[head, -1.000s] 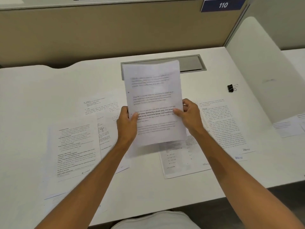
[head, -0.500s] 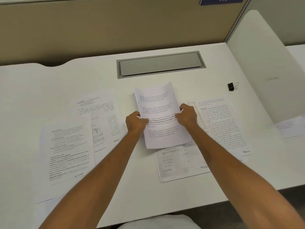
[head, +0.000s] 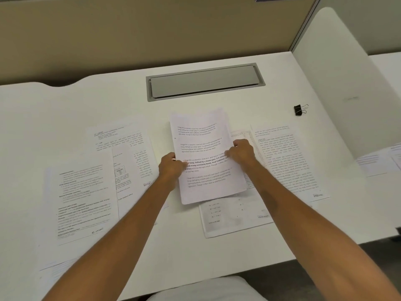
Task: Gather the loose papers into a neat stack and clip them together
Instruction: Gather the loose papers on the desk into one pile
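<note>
Paper (head: 201, 137) between left hand (head: 170, 168), right hand (head: 242, 152)

A white desk (head: 86, 109) has a grey metal hatch (head: 205, 82) set flush near its back edge. A tan partition (head: 152, 35) stands behind the desk, a white divider (head: 329, 72) along its right side, dark floor (head: 382, 255) below its front.

A stack of printed sheets (head: 206, 161) lies just in front of the grey cable hatch (head: 205, 82), slightly skewed, its top edges fanned. The left hand (head: 171, 168) and right hand (head: 240, 153) grip its sides. Its lower end overlaps a loose page with a table (head: 234, 216). Front-left of the hatch, overlapping pages (head: 130, 170) lie flat; front-right lies a dense text page (head: 286, 161). Right of the hatch sits a black binder clip (head: 299, 110), clear of all paper.
</note>
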